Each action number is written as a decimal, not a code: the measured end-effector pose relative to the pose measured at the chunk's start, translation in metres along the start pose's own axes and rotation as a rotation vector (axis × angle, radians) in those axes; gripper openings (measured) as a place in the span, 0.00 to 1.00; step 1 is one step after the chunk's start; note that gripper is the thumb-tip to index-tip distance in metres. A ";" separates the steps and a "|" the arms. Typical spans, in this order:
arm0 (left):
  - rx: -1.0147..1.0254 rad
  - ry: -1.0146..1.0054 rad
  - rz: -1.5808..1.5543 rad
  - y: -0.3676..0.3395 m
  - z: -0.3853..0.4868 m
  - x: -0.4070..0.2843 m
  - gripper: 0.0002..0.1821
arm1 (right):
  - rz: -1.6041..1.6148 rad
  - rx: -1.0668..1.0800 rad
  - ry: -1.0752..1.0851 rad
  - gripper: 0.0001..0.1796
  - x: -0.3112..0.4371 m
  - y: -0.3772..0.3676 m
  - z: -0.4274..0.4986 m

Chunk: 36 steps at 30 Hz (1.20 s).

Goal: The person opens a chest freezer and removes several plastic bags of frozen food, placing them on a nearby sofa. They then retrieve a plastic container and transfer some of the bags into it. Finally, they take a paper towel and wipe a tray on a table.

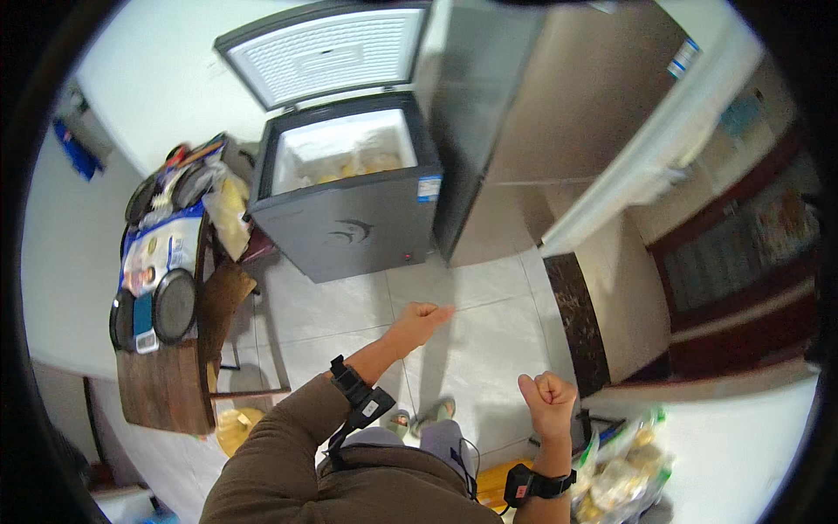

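My left hand (418, 327) is held out in front of me above the tiled floor, fingers curled, with one digit pointing to the right; nothing shows in it. Lower and to the right, my right hand (551, 399) makes a fist, and no object shows in it either. Ahead of both hands stands a grey chest freezer (353, 226). Its lid (327, 52) is raised and its white interior (347, 141) holds yellowish items too blurred to name. Neither hand touches the freezer.
At left, a wooden table (160, 386) carries dark round pans (175, 306), a printed bag (163, 252) and piled goods. A tall refrigerator (543, 118) stands right of the freezer. Plastic bags (622, 481) lie at lower right. A dark threshold strip (576, 321) crosses the doorway.
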State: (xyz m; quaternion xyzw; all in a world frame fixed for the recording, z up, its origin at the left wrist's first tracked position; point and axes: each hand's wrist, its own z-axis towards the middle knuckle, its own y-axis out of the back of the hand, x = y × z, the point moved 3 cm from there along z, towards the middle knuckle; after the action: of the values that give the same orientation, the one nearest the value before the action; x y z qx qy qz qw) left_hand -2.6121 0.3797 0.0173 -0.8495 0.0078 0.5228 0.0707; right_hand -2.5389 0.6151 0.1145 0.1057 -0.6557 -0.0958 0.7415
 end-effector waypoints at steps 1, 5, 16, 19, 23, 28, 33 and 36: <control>-0.051 0.013 -0.048 0.014 0.006 -0.001 0.24 | 0.034 0.056 -0.012 0.28 -0.003 -0.010 0.021; -0.278 0.070 -0.215 0.081 0.049 -0.016 0.25 | 0.240 0.233 -0.054 0.28 -0.012 -0.060 0.129; -0.642 0.032 -0.717 0.246 0.137 -0.070 0.24 | 0.878 0.596 -0.446 0.21 0.011 -0.252 0.429; -0.727 0.010 -0.783 0.294 0.149 -0.071 0.24 | 0.947 0.654 -0.575 0.22 0.015 -0.324 0.483; -0.782 0.109 -0.787 0.354 0.196 -0.068 0.15 | 0.788 0.645 -0.614 0.23 -0.020 -0.402 0.559; -0.845 0.050 -0.779 0.420 0.216 -0.077 0.07 | 0.556 0.731 -0.851 0.25 -0.079 -0.493 0.623; -0.872 0.168 -0.829 0.452 0.222 -0.071 0.06 | -0.246 0.987 -0.759 0.17 -0.172 -0.569 0.655; -0.868 0.173 -0.865 0.441 0.231 -0.059 0.06 | -0.986 1.378 -0.462 0.25 -0.254 -0.597 0.645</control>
State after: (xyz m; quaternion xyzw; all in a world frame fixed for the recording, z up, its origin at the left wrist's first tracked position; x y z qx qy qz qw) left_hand -2.8824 -0.0311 -0.0818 -0.7663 -0.5450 0.3316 -0.0765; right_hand -3.2125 0.0934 -0.2196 0.7791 -0.5809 -0.0069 0.2356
